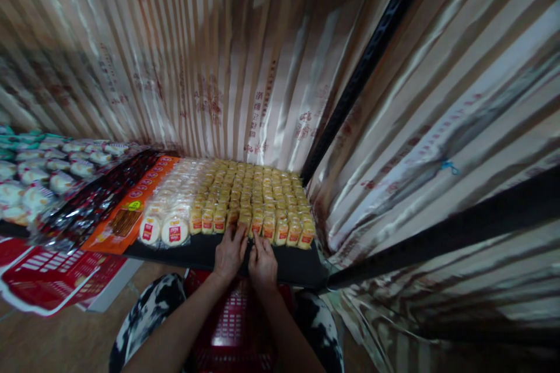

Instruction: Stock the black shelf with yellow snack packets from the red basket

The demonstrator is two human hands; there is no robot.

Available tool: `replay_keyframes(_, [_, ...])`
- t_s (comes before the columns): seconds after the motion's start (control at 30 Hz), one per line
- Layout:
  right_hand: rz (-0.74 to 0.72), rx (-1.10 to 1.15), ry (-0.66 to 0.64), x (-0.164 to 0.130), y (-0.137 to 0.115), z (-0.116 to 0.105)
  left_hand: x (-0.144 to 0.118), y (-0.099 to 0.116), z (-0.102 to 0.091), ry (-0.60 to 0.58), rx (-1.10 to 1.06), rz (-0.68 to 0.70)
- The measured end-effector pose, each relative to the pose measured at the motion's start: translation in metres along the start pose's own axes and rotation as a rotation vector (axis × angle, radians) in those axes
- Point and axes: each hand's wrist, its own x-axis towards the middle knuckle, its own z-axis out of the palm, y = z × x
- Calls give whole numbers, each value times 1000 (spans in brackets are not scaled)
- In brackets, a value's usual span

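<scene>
Rows of small yellow-wrapped snack packets [266, 192] with red labels stand closely packed on a black shelf [289, 262]. My left hand [230, 253] is at the front of these rows, its fingers bent around a packet at the front edge; the fingertips are blurred and partly merge with the wrappers. Just to its right, my right hand [262, 259] touches the bottom of a front packet with its index finger stretched out and the other fingers curled. Left of the yellow rows are stacks of round white wrapped biscuits [175, 230] with red labels.
Further left lie an orange snack bag [111, 233], dark shiny packets [100, 198] and white packets [61, 180]. Red plastic baskets [231, 320] stand below, one between my knees. Striped curtains [245, 70] hang behind and right, beside a black post [363, 70].
</scene>
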Motion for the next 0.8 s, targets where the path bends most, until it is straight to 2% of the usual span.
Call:
replay_keyframes(0.13, [-10, -9, 11, -1, 0, 1, 2, -3, 5, 22, -21, -16])
replay_keyframes(0.33, [10, -18, -22, 0, -2, -1, 6, 0, 3, 18, 13, -12])
replay_keyframes(0.57, [-2, -29, 2, -1, -2, 1, 7, -3, 5, -35, 36, -18])
replay_keyframes(0.8, [34, 7, 26, 0, -6, -1, 9, -10, 13, 81, -107, 73])
